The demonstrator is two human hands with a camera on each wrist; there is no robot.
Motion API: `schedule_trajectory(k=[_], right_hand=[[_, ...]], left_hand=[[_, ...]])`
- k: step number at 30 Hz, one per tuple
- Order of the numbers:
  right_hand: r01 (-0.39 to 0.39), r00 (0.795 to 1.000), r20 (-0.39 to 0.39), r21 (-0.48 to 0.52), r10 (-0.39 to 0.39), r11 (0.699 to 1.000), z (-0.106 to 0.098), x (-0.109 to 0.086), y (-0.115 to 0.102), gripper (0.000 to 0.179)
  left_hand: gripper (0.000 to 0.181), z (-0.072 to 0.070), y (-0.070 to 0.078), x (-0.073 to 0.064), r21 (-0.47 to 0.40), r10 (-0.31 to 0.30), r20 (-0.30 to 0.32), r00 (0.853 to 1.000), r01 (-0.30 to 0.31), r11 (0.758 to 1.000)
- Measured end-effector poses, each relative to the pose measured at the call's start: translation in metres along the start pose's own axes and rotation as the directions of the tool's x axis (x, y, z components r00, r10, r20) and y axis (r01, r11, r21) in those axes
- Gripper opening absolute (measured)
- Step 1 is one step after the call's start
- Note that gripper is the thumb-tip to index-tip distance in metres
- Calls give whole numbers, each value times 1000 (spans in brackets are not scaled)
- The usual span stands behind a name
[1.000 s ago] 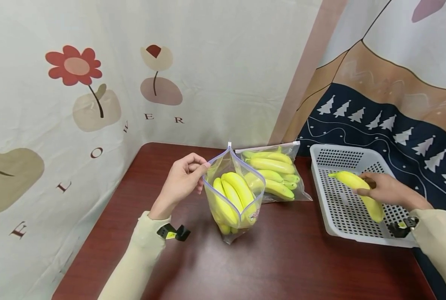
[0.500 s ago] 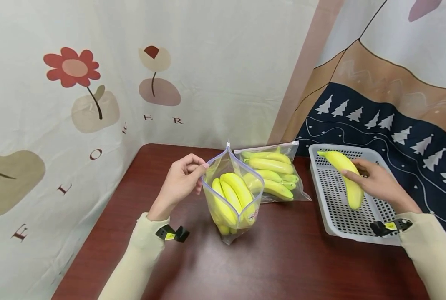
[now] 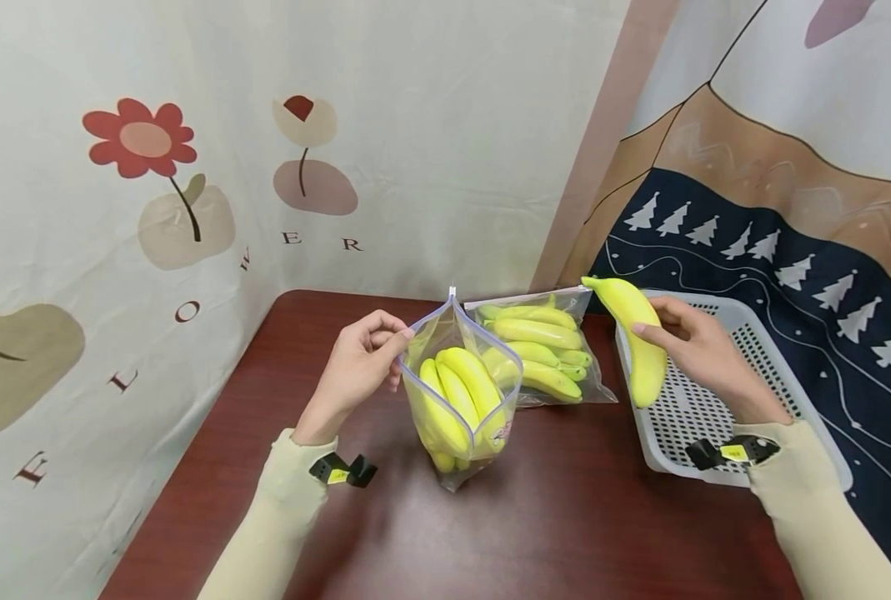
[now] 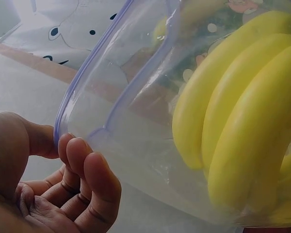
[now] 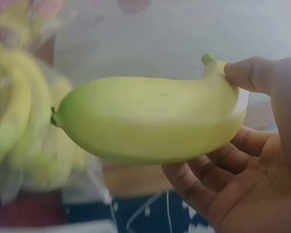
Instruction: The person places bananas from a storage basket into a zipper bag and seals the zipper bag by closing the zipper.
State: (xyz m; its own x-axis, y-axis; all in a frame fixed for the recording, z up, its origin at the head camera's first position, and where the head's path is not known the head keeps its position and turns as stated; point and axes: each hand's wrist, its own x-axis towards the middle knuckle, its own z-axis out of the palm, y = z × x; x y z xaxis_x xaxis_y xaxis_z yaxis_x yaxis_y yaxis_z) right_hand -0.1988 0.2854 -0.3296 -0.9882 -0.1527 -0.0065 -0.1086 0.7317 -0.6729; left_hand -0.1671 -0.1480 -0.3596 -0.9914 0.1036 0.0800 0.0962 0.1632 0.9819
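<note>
A clear zip bag [image 3: 420,406] with a purple-edged mouth stands upright and open on the table, several yellow bananas [image 3: 463,393] inside it. My left hand [image 3: 358,367] pinches the left edge of its mouth between thumb and fingers; the left wrist view shows the purple zip strip [image 4: 68,104] in that pinch. Over the left side of the grey basket, my right hand [image 3: 703,350] grips a single banana [image 3: 633,337], raised and roughly upright. In the right wrist view that banana [image 5: 150,119] lies between the thumb and curled fingers.
Behind the open bag lies a second zip bag [image 3: 598,385], closed along its top and filled with several bananas. The grey perforated basket [image 3: 771,358] stands on the right of the dark red table [image 3: 565,517]. Printed curtains [image 3: 445,125] hang behind.
My right hand has lifted the banana up from the basket and carried it left toward the bags. The left hand keeps its hold on the bag's edge.
</note>
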Motion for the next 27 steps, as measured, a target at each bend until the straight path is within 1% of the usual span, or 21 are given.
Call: schedule_trajectory(k=[4, 7, 12, 15, 21, 22, 24, 26, 27], right_hand=[[26, 999, 17, 60, -27, 998, 6, 3, -24, 55], [24, 999, 36, 101, -28, 995, 9, 4, -42, 51], [20, 997, 64, 216, -34, 976, 14, 5, -71, 47], [26, 997, 60, 263, -43, 965, 17, 5, -88, 46], [81, 995, 25, 345, -96, 935, 24, 3, -119, 46], [86, 994, 27, 355, -102, 931, 27, 3, -124, 45], [92, 993, 33, 349, -110, 933, 32, 3, -132, 44], [98, 992, 43, 322, -118, 941, 39, 4, -138, 46], [103, 992, 46, 293, -122, 951, 43, 4, -141, 46]], left_hand=[[19, 0, -2, 0, 3, 2, 4, 1000, -2, 1000], [18, 0, -2, -1, -3, 4, 3, 1000, -4, 1000], [15, 1, -1, -1, -11, 4, 1, 1000, -4, 1000], [16, 0, -2, -1, -13, 5, 0, 1000, -5, 1000], [14, 2, -1, 0, -17, 12, 1, 1000, -12, 1000], [14, 2, 0, 0, -17, 13, 0, 1000, -13, 1000], [13, 2, 0, 0, -19, 16, -2, 1000, -16, 1000], [13, 3, -1, 1, -18, 17, -5, 1000, -17, 1000], [14, 3, -1, 1, -15, 19, -6, 1000, -19, 1000]])
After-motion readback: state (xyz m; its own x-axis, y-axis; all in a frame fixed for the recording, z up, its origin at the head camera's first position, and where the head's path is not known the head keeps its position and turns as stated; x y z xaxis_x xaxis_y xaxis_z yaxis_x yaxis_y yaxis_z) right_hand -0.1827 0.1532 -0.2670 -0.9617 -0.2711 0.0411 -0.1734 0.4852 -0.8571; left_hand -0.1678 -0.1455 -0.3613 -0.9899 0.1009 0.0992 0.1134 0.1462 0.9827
